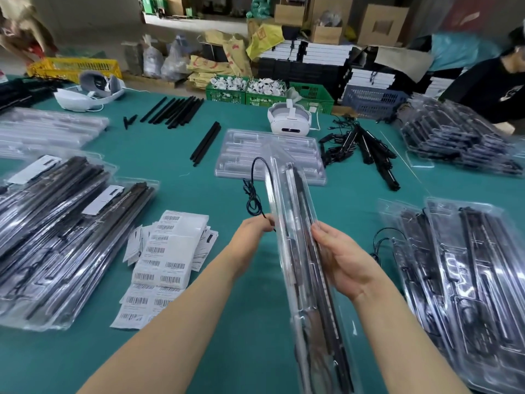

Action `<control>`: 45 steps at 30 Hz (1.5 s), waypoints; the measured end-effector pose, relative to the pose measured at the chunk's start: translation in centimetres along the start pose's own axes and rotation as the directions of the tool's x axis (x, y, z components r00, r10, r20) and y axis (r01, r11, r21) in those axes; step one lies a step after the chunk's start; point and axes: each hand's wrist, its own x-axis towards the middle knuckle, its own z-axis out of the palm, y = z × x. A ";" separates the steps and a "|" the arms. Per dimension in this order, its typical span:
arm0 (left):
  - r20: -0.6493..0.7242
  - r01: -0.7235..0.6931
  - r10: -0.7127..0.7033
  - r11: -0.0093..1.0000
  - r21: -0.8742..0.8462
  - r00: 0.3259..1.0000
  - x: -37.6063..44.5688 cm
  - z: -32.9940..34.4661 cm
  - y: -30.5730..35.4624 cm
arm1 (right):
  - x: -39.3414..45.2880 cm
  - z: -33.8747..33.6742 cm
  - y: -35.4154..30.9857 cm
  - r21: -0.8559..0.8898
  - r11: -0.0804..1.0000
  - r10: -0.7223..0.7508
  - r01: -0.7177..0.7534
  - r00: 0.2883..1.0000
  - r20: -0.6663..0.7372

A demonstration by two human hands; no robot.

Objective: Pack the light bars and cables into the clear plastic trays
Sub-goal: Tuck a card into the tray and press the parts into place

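Note:
A clear plastic tray (295, 237) with black light bars inside stands on edge above the green table, tilted away from me. My right hand (345, 260) grips its right side. My left hand (251, 240) pinches a thin black cable (251, 200) at the tray's left edge; the cable loops upward and hangs loose outside the tray. An empty clear tray (241, 143) lies flat behind. Loose black light bars (206, 143) lie left of it, and more bars with cables (366, 149) lie to its right.
Stacks of filled trays sit at the left (56, 228) and right (468, 280). Barcode labels (167, 260) lie in a pile near my left arm. Two white headsets (289, 120) (91, 93) rest on the far table. A person in black (494, 89) stands at the far right.

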 end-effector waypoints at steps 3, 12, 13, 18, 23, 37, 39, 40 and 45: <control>0.099 -0.019 0.031 0.992 -0.124 0.995 -0.6 -0.2 0.4 | 0.4 -0.1 0.0 0.023 1.000 -0.014 0.014 1.000 -0.010; -0.357 0.067 -0.063 0.998 -0.002 0.932 -0.5 -4.3 5.0 | 1.0 -3.4 -0.5 -0.225 0.972 -0.047 -0.062 0.891 -0.451; -0.384 0.063 0.010 0.982 0.176 0.923 -0.6 -4.9 5.5 | 0.9 -4.0 -0.3 -0.288 0.951 -0.049 -0.109 0.870 -0.491; -0.277 0.085 0.142 0.739 0.669 0.950 -1.9 -6.6 7.0 | 0.2 -5.1 2.5 -0.493 0.833 -0.103 -0.253 0.804 -0.586; -0.242 0.109 0.092 0.703 0.703 0.966 -2.5 -6.2 6.7 | -0.1 -5.1 3.5 -0.744 0.464 -0.232 -0.480 0.745 -0.626; -0.009 -0.066 0.133 0.548 0.834 0.991 -3.2 -5.2 7.8 | 4.7 3.5 2.1 -0.992 -0.052 -0.370 0.115 0.920 0.126; 0.023 -0.100 0.142 0.565 0.819 0.990 -3.3 -5.1 8.1 | 5.5 4.7 2.0 -0.986 -0.094 -0.386 0.141 0.907 0.167; 0.029 -0.110 0.149 0.572 0.813 0.988 -3.3 -5.2 8.3 | 5.7 5.2 1.9 -0.986 -0.089 -0.400 0.142 0.901 0.166; -0.075 -0.123 0.261 0.666 0.736 0.962 -3.4 -5.9 8.3 | 6.1 5.9 1.3 -0.981 0.186 -0.428 0.051 0.903 -0.034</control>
